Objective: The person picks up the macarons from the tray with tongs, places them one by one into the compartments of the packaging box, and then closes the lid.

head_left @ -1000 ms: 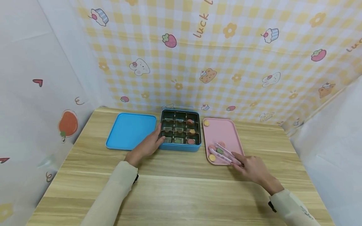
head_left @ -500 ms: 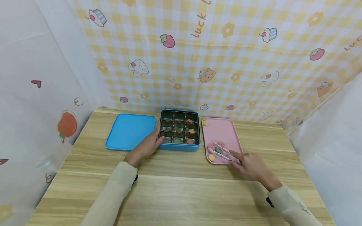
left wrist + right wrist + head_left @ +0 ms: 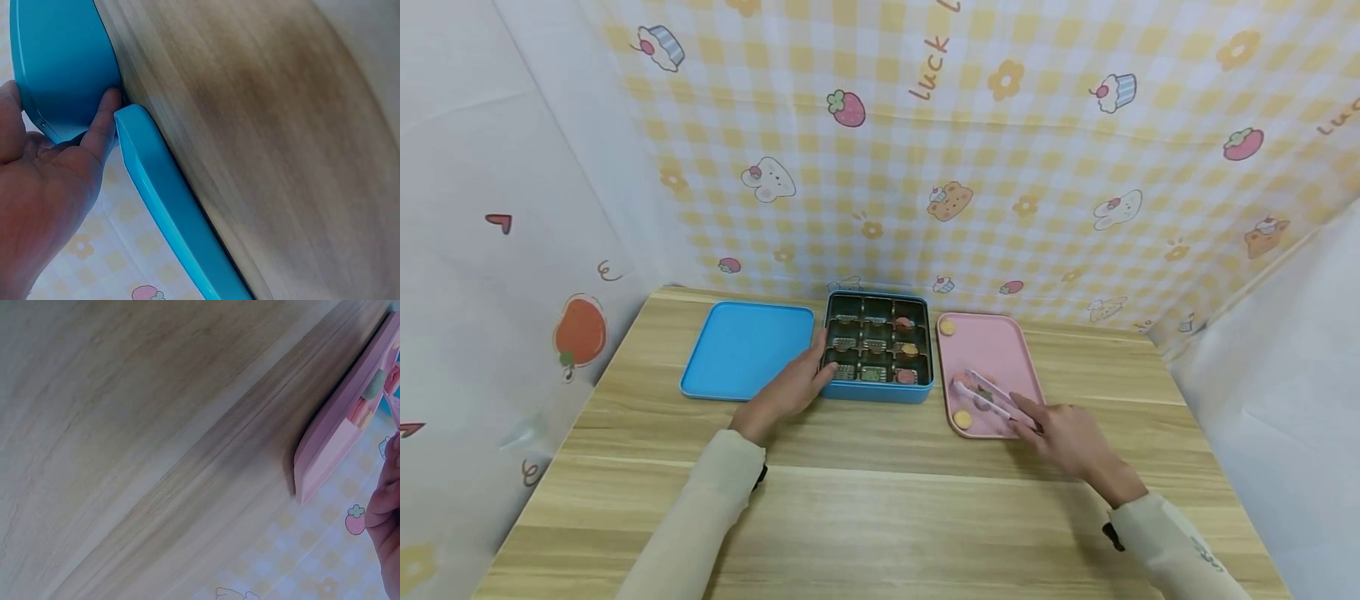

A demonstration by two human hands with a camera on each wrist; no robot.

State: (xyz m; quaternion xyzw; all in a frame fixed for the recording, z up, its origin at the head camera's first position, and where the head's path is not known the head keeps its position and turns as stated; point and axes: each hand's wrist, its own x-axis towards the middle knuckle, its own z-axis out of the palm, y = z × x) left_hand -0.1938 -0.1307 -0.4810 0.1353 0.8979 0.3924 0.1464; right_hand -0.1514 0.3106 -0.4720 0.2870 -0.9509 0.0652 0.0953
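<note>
My left hand rests against the left side of a blue box with a dark divided insert, its thumb at the front left corner. In the left wrist view one finger lies along the box's wall. Pink, yellow and green macarons sit in some of its compartments. My right hand grips pale pink tongs over a pink tray. Between the tongs' arms is a green macaron; whether they squeeze it I cannot tell. Pink macarons lie by the tips, partly hidden.
A blue lid lies left of the box. Yellow macarons sit at the tray's far left corner and near left corner. Everything stands on a wooden table, with a checked cloth behind it.
The tongs' tips have shifted a little away from me, over the pink macarons. The left hand and the box stay where they were.
</note>
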